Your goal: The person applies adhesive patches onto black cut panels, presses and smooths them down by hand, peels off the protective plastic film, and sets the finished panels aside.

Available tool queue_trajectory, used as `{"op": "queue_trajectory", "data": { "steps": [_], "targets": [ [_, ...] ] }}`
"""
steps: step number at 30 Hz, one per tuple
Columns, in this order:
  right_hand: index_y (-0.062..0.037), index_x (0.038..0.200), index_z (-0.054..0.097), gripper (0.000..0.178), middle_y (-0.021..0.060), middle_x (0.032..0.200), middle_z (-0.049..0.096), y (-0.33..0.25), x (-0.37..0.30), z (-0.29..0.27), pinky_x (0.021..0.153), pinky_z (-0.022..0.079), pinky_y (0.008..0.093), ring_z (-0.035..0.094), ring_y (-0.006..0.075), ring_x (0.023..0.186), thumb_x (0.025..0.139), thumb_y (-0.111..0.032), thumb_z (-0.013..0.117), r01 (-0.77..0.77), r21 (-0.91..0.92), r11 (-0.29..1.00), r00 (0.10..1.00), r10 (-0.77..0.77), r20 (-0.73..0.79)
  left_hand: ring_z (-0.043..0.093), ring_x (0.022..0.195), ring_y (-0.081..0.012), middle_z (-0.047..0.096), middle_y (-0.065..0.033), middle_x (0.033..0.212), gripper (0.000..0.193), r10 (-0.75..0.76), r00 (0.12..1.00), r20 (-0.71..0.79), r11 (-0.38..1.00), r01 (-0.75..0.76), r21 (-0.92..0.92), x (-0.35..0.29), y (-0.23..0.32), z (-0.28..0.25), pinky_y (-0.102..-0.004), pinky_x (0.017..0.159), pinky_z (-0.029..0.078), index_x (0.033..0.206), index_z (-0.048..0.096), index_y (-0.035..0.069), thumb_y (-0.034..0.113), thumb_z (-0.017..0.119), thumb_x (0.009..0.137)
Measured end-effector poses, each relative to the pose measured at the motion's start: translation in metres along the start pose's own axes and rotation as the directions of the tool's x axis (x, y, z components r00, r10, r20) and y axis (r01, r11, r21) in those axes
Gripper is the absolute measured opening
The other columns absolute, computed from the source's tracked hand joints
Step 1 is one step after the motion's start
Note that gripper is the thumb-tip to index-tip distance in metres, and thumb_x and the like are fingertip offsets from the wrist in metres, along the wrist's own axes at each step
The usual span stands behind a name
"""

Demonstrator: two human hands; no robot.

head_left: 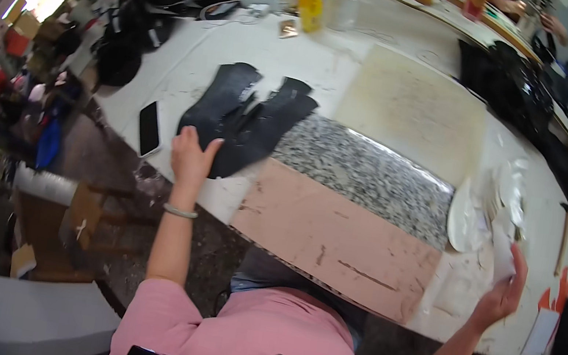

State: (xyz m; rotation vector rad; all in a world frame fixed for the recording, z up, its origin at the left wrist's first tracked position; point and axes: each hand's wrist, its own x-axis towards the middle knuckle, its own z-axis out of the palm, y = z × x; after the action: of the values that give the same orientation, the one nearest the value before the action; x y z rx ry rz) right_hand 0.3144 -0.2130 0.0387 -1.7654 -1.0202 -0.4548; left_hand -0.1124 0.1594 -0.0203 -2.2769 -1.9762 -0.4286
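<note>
Panels [263,132], black, lay centre-left under spread left hand [191,156]; even pressure probably suited; grip of right hand [506,293] was unclear.

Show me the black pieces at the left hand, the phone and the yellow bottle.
Black pieces [264,128], head view: the right piece's middle.
Phone [149,129], head view: its screen.
Yellow bottle [310,5], head view: its body.

The left hand [190,157] rests, thumb spread, on flat black leather-like pieces [226,112] on a white counter [196,52]; the right hand [504,288] is at a thin white sheet [501,249]. Between them lie a speckled grey stone slab [366,174] and a pink rectangular board [342,235].
</note>
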Motion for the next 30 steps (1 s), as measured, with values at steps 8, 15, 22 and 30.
{"op": "queue_trajectory", "data": {
  "steps": [8,15,22,30],
  "targets": [
    [0.0069,0.111,0.061,0.029,0.0193,0.111,0.064,-0.023,-0.027,0.004,0.095,0.048,0.0373,0.062,0.0263,0.104,0.085,0.013,0.048,-0.293,0.423,0.858,0.952,0.222,0.209,0.061,0.102,-0.0276,0.066,-0.0085,0.104,0.038,-0.084,0.968,-0.237,0.989,0.052,-0.137,-0.017,-0.003,-0.003,-0.0431,0.086,0.044,0.100,0.059,0.006,0.033,0.076,0.078],
    [0.0063,0.100,0.063,0.030,0.0178,0.097,0.068,-0.048,-0.033,0.003,0.080,0.050,0.0309,0.065,0.0230,0.092,0.077,0.016,0.047,-0.433,0.402,0.807,0.854,0.225,0.469,0.059,0.080,-0.0095,0.065,-0.0062,0.092,0.026,-0.034,0.997,-0.072,0.483,-0.046,-0.874,0.014,-0.008,-0.042,-0.0247,0.071,0.048,0.114,0.056,0.001,0.006,0.063,0.090],
    [0.0086,0.086,0.067,0.025,0.0235,0.088,0.068,-0.067,-0.038,-0.003,0.072,0.054,0.0321,0.068,0.0286,0.082,0.064,0.016,0.056,-0.599,0.615,0.512,0.757,0.111,0.644,0.068,0.082,-0.0181,0.066,-0.0102,0.099,0.024,0.252,0.962,0.108,-0.294,0.182,-0.938,0.066,0.096,-0.161,-0.0292,0.070,0.059,0.111,0.057,-0.003,0.010,0.059,0.091],
    [0.0051,0.087,0.066,0.026,0.0144,0.081,0.066,-0.097,-0.044,-0.019,0.067,0.050,0.0288,0.065,0.0203,0.075,0.063,0.015,0.066,-0.760,0.502,0.414,0.646,0.394,0.653,0.069,0.089,-0.0210,0.067,-0.0107,0.100,0.024,0.555,0.766,0.325,-0.308,0.551,-0.775,-0.031,0.183,-0.152,-0.0307,0.076,0.060,0.110,0.056,-0.005,0.007,0.059,0.090]
  ]
}}
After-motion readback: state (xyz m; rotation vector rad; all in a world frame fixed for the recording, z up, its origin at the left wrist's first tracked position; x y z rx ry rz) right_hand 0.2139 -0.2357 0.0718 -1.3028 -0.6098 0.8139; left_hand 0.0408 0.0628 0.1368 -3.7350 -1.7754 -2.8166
